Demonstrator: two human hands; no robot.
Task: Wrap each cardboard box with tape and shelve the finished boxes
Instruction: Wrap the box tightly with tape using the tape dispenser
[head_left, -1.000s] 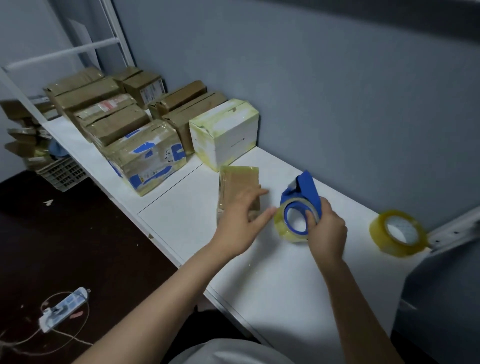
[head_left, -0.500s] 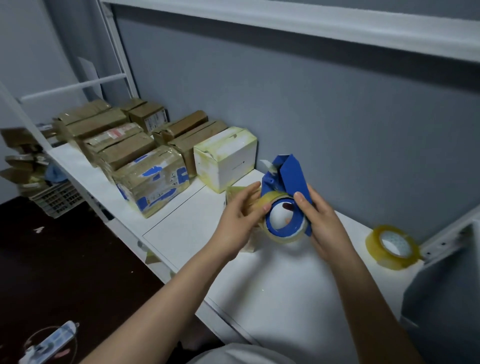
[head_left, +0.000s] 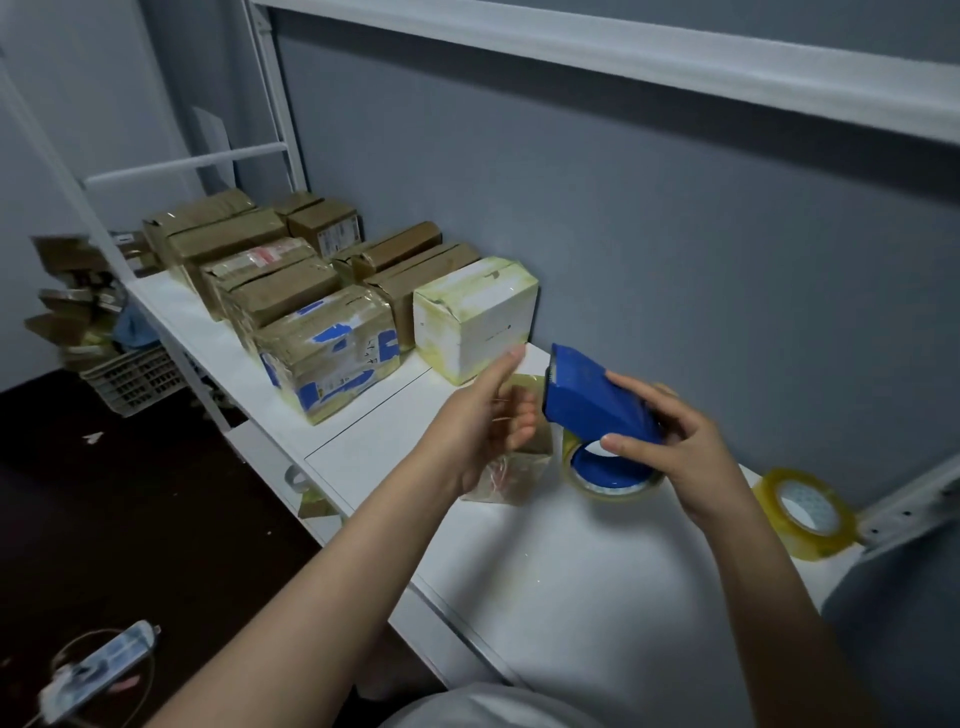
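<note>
A small brown taped box (head_left: 511, 475) lies on the white table (head_left: 571, 582), partly hidden behind my left hand (head_left: 485, 421). That hand hovers above it, index finger straight and the others loosely bent, with nothing plainly in it. My right hand (head_left: 693, 454) grips a blue tape dispenser (head_left: 597, 402) loaded with a clear yellowish roll, held tilted just above the table, right of the box. Several wrapped boxes stand in rows at the back left, among them a white one (head_left: 475, 317) and one with blue patches (head_left: 332, 353).
A spare roll of yellowish tape (head_left: 802, 512) lies at the table's right end beside a metal bracket. A white shelf beam (head_left: 623, 57) runs overhead. On the dark floor to the left are a plastic crate (head_left: 132, 379) with cardboard scraps and a power strip (head_left: 98, 670).
My right hand lifted the dispenser off the table and turned it so its blue body faces me. My left hand left the box, touched the roll, then drew back to the left.
</note>
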